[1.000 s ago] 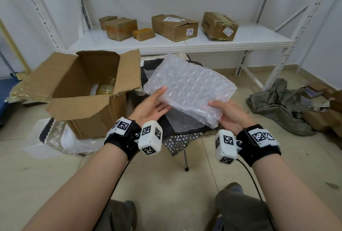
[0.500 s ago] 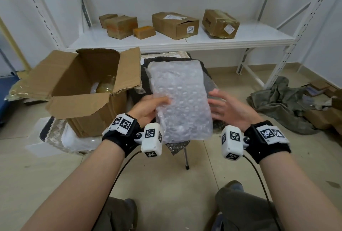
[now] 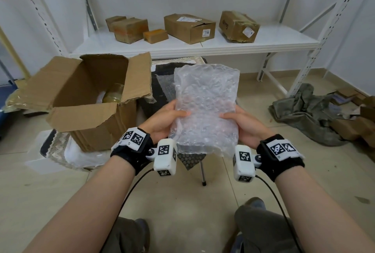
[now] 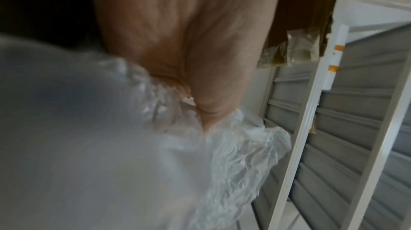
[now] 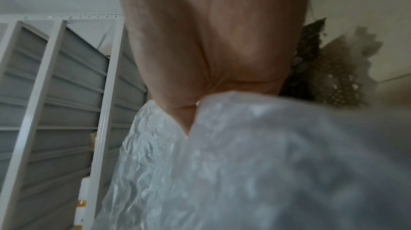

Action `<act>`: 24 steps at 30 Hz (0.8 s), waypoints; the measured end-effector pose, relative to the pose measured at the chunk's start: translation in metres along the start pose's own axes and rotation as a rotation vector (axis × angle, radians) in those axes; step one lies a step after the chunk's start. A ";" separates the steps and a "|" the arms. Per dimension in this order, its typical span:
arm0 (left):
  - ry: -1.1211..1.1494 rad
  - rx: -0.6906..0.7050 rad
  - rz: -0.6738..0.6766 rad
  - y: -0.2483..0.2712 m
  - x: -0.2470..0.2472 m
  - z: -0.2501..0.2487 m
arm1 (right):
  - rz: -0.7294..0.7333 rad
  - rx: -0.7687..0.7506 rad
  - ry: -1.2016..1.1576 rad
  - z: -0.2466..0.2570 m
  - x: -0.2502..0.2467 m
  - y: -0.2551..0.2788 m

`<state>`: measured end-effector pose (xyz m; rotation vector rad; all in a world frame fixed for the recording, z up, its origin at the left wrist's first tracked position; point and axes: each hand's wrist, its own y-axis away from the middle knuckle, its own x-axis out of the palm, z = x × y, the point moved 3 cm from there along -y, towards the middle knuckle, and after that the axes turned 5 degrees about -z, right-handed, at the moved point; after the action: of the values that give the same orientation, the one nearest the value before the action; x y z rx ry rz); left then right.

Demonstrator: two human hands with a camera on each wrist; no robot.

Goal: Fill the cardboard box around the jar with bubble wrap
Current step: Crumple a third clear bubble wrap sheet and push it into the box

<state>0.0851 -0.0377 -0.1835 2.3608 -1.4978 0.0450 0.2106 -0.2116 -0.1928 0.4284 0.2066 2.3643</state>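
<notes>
Change: since the earlier frame the right hand (image 3: pixel 246 126) has closed on the bubble wrap (image 3: pixel 205 108), now held upright by both hands.
Head view: left hand (image 3: pixel 164 121) and right hand grip the folded bubble wrap by its two sides, thumbs on its near face; cardboard box (image 3: pixel 87 98) stands open at left, the jar (image 3: pixel 113 95) inside.
Left wrist view: palm (image 4: pixel 177 40) presses blurred bubble wrap (image 4: pixel 233 154).
Right wrist view: palm (image 5: pixel 211 40) against bubble wrap (image 5: pixel 222 172); fingers hidden.
</notes>
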 end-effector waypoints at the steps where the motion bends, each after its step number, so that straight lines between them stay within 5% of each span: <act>1: 0.009 -0.004 -0.009 0.000 -0.001 -0.001 | 0.019 0.000 -0.037 0.001 0.000 0.000; 9: -0.022 -0.038 -0.102 -0.002 -0.005 -0.001 | 0.068 -0.026 -0.109 -0.002 -0.004 -0.010; 12: 0.106 -0.054 -0.039 0.003 0.000 -0.007 | -0.020 -0.012 -0.103 -0.002 -0.006 -0.012; 16: 0.201 -0.051 -0.133 0.001 -0.008 -0.004 | -0.096 -0.049 -0.043 0.004 -0.004 -0.003; 24: 0.226 0.043 -0.388 -0.006 -0.016 0.003 | 0.139 -0.082 0.214 0.005 0.006 0.003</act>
<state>0.0823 -0.0221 -0.1911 2.5393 -0.9296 0.2410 0.2063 -0.2093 -0.1858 0.1545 0.1825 2.5450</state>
